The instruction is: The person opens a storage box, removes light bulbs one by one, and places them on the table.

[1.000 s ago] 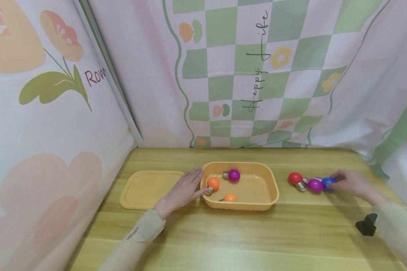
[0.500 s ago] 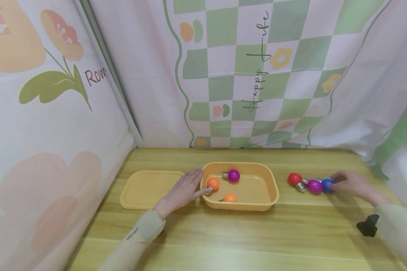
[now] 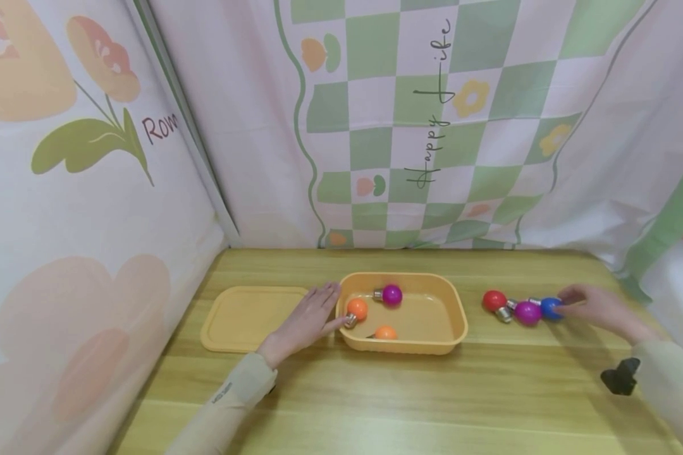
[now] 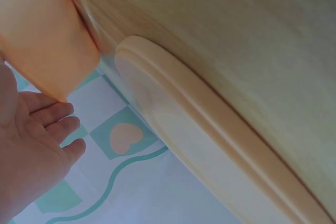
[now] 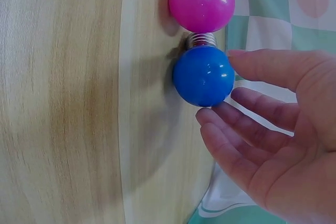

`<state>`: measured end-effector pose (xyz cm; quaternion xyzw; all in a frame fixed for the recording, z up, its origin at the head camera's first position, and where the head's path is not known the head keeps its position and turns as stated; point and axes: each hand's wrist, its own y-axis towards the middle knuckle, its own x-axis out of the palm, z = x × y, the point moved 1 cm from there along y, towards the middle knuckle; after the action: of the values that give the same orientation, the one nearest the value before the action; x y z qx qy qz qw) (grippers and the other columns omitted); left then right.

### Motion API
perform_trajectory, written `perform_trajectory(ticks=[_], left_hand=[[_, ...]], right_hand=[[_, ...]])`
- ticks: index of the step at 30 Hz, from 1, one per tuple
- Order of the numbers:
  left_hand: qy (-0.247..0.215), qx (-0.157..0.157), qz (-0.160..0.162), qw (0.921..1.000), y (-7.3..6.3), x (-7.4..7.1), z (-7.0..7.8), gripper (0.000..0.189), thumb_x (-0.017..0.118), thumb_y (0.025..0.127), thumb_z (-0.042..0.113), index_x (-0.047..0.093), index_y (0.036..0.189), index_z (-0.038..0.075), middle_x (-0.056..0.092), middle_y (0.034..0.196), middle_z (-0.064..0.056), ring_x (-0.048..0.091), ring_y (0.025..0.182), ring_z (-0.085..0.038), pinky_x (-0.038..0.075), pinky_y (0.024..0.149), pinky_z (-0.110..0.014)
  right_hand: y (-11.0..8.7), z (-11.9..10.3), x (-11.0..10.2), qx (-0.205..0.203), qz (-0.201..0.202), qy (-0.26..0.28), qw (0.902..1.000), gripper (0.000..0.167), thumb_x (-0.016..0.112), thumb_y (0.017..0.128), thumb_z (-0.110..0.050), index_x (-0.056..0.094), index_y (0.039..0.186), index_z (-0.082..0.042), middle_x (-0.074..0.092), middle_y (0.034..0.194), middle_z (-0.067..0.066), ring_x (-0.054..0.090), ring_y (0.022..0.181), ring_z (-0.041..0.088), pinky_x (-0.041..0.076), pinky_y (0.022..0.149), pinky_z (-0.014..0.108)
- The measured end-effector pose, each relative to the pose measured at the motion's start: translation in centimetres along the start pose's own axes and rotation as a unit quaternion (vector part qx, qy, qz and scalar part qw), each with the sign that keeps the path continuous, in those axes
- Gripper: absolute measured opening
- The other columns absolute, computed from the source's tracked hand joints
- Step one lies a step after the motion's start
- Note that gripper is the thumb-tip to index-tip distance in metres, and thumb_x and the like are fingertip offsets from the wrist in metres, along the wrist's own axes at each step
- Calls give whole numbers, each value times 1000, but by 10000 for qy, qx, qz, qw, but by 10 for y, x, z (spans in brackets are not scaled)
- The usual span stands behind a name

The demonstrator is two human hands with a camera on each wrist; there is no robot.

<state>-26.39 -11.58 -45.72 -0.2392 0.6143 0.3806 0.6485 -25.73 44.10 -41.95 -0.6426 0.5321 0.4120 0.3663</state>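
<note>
In the head view my left hand (image 3: 304, 319) lies flat with straight fingers at the left end of a yellow-orange plastic box (image 3: 461, 316). Its fingers stand against the box wall (image 4: 47, 35) in the left wrist view. Inside the box are a purple bulb (image 3: 392, 295) and two orange bulbs (image 3: 357, 308). On the right, my right hand (image 3: 597, 311) has its thumb and loosely bent fingertips right at the edge of a blue bulb (image 5: 203, 76), not wrapped round it. Beside that lie a magenta bulb (image 5: 202, 1) and a red bulb (image 3: 494, 301).
A flat yellow lid (image 3: 250, 319) lies left of the box, partly beneath my left hand in the head view. The wooden table (image 3: 410, 398) meets a checked curtain (image 3: 421, 208) at the back and a flowered curtain (image 3: 91, 221) at the left.
My right hand has shifted slightly to the right at the blue bulb. My left hand, the box and the bulbs stay about where they were.
</note>
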Motion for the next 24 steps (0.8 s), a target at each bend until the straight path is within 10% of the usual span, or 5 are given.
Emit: perform_trajectory(ticks=[24], left_hand=[[43, -36, -43, 10000, 0, 0, 0, 76, 39, 103, 53, 27, 154, -2, 28, 161, -18, 30, 151, -34, 22, 126, -48]], right_hand=[[7, 3, 6, 30, -32, -18, 10000, 37, 70, 89, -19, 63, 107, 13, 68, 102, 33, 66, 88, 43, 56, 72, 49]])
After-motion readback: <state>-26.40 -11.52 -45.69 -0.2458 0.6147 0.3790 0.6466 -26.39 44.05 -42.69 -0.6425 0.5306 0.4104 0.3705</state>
